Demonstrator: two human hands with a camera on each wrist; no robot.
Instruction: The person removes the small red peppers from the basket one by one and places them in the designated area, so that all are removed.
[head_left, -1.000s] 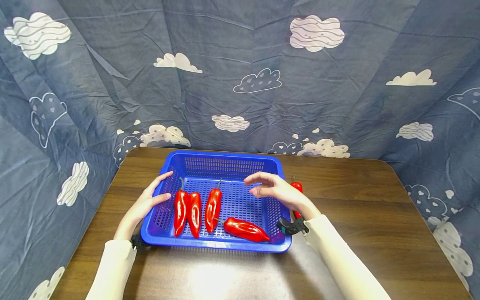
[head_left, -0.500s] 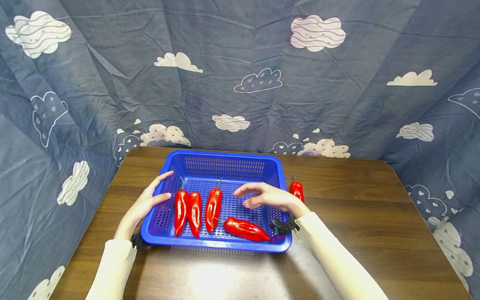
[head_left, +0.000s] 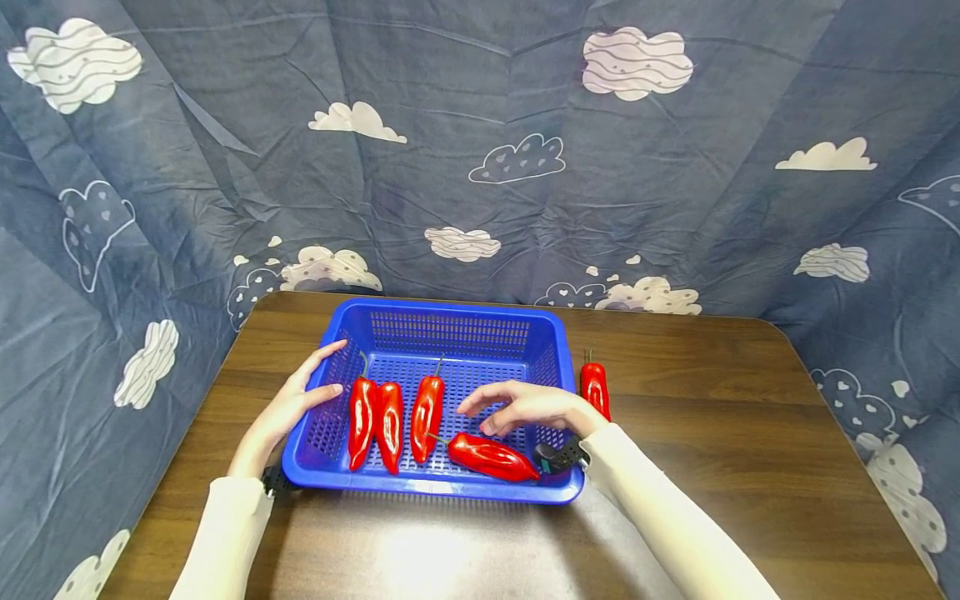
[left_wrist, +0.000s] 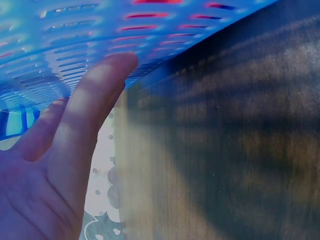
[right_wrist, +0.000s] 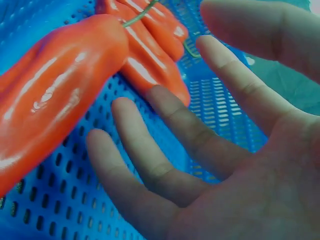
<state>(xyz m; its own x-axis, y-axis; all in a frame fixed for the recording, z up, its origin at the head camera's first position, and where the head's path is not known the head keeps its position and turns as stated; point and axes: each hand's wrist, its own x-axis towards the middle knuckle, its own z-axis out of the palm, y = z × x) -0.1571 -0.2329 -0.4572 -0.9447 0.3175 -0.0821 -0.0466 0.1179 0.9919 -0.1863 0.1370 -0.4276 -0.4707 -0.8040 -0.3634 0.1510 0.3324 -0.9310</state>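
A blue plastic basket [head_left: 450, 312] holds several long red peppers, three of them lying lengthwise on its left side. Closest to my right hand [head_left: 528, 404] is a red pepper [head_left: 491, 457] lying crosswise at the front right. That hand hovers over the basket with its fingers spread and loosely bent, holding nothing; in the right wrist view a gap shows between the fingertips and this pepper [right_wrist: 60, 85]. My left hand [head_left: 288, 408] rests at the basket's left side, thumb and forefinger extended at the rim. In the left wrist view a finger [left_wrist: 82, 115] lies against the slotted wall [left_wrist: 100, 30].
Outside the basket, a red pepper [head_left: 595, 390] lies on the wooden table [head_left: 697, 417] just to the right, partly hidden by my right forearm. A dark cloud-patterned cloth [head_left: 517, 208] hangs behind the table and at its sides.
My right hand has moved left, toward me and lower, over the crosswise pepper. More of the pepper outside the basket now shows. The left hand has stayed in place.
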